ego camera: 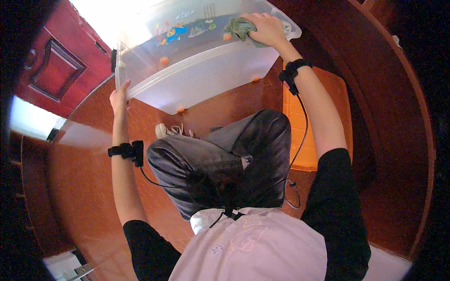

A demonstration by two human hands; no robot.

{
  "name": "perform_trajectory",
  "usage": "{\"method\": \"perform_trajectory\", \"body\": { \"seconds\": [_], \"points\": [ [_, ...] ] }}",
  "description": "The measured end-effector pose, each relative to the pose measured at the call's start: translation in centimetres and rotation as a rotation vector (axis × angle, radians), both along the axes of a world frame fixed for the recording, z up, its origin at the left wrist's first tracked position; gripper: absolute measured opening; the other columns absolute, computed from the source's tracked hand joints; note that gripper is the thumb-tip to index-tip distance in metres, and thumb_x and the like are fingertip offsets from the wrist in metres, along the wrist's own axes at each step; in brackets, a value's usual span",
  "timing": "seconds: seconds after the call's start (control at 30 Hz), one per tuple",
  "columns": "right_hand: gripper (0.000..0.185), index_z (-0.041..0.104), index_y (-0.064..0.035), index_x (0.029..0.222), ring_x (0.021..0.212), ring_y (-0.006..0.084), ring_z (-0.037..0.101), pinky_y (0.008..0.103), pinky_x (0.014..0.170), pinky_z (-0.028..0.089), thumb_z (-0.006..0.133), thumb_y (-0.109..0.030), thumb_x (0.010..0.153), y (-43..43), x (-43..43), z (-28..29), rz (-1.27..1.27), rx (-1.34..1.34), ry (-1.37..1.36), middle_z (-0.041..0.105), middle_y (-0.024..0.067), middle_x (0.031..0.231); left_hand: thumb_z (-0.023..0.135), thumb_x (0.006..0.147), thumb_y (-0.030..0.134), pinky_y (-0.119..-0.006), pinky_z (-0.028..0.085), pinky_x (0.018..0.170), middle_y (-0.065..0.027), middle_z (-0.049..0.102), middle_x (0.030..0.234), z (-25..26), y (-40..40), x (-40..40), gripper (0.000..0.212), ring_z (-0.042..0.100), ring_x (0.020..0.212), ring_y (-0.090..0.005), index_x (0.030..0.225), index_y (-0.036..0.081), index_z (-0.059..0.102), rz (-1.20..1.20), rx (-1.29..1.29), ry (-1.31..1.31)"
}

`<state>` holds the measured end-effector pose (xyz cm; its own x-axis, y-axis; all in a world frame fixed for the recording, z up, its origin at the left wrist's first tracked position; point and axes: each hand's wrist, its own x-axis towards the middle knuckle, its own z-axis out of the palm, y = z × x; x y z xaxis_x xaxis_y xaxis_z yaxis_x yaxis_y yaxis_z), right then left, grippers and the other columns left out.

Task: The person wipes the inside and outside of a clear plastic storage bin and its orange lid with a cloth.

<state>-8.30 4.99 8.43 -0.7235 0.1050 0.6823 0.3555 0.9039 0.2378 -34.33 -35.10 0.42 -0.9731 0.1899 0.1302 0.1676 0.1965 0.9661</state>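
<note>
A large translucent plastic storage bin point(211, 80) stands tilted before my knees, with colourful cartoon pictures point(174, 33) on one wall and orange wheels along its lower edge. My left hand point(120, 98) grips the bin's rim at its near left corner. A crumpled grey-green cloth point(242, 28) is under my right hand point(267, 30), pressed against the bin near its right end. The fingers of my right hand are bent over the cloth, and part of it hangs below the palm. Bright light washes out the bin's far left part.
An orange plastic container point(316, 119) sits beside my right knee on the reddish-brown floor point(88, 175). A red panelled door point(56, 70) is at the upper left. Brown wooden furniture point(393, 140) curves along the right. Black wrist straps with cables run along both my arms.
</note>
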Motion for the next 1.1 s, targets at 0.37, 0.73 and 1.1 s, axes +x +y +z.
{"method": "perform_trajectory", "body": {
  "seconds": [0.37, 0.73, 1.1],
  "points": [
    [0.054, 0.054, -0.0271, 0.122, 0.102, 0.0274, 0.054, 0.0443, 0.083, 0.043, 0.062, -0.025, 0.068, -0.1, -0.6, -0.8, -0.033, 0.078, 0.126, 0.059, 0.0045, 0.110, 0.065, 0.073, 0.045, -0.033, 0.042, 0.049, -0.0072, 0.052, 0.059, -1.5, 0.3, -2.4, 0.049, 0.051, 0.050, -0.0188, 0.076, -0.004, 0.057, 0.016, -0.163, 0.193],
    [0.057, 0.048, -0.0156, 0.123, 0.115, 0.0320, 0.045, 0.0539, 0.099, 0.035, 0.046, -0.044, 0.074, 0.4, 5.7, -2.2, 0.790, -2.113, 1.319, 0.046, 0.0106, 0.127, 0.061, 0.077, 0.053, -0.051, 0.023, 0.097, -0.0119, 0.054, 0.114, 0.4, 1.9, 2.5, 0.053, 0.038, 0.119, -0.0295, 0.106, 0.009, 0.060, 0.363, -0.570, 0.909],
    [0.044, 0.050, -0.0109, 0.118, 0.112, 0.0249, 0.049, 0.0423, 0.096, 0.041, 0.036, -0.042, 0.091, -1.1, 5.6, -3.4, 1.186, -2.044, 1.005, 0.050, 0.0094, 0.122, 0.063, 0.079, 0.042, -0.038, 0.043, 0.065, -0.0098, 0.057, 0.065, 0.8, 1.0, 3.3, 0.038, 0.056, 0.062, -0.0292, 0.075, 0.006, 0.055, -0.148, -0.647, 1.336]
  ]
}}
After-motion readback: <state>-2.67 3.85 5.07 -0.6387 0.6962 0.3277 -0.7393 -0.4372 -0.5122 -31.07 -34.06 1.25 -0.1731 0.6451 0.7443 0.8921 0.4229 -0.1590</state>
